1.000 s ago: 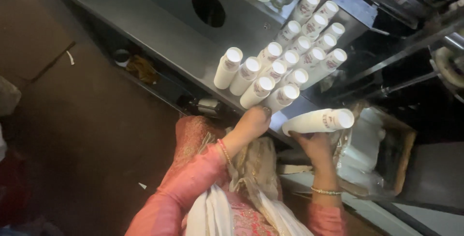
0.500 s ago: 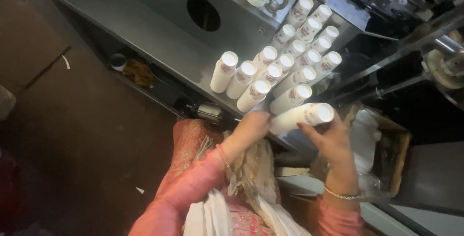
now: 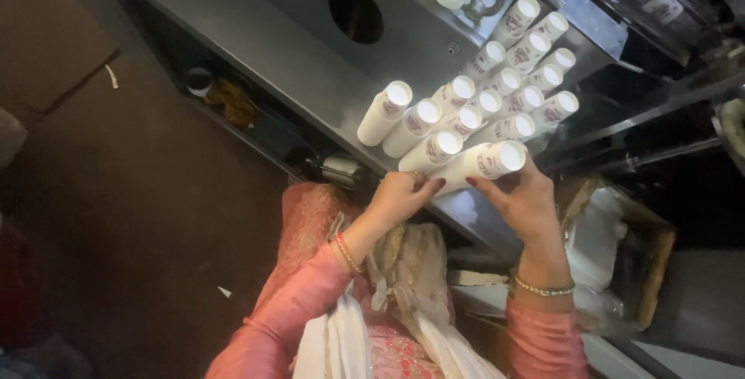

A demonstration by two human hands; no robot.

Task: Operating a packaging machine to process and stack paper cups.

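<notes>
Both hands on one stack of white paper cups [image 3: 477,166], lying on its side at the near edge of the steel bench [image 3: 256,38]. Left hand [image 3: 400,197] cups the closed end, fingers curled round it, thumb on top. Right hand [image 3: 528,200] sits half open under the mouth end, fingertips [image 3: 475,183] on the stack's side, palm not wrapped round, so more a steady than a grip.

Judgement on doing it well: keep the stack level, push from the left w/ light even pressure so the sleeves don't telescope or pop apart, and let the right guide the mouth end in line w/ the neighbours. Don't squeeze, thin paper will dent.

Where it lies: stack runs from the left hand out toward 2 o'clock, and sits at 11 o'clock of the right palm, touching both. Just beyond, at 12, the laid-down rows of cup stacks [image 3: 497,96] fan away, nearest one just beside the held stack; can't tell if touching. Round hole [image 3: 356,13] in the bench further off at 11. Box lined w/ plastic [image 3: 621,255] at 3 o'clock of the right wrist, below bench level.
</notes>
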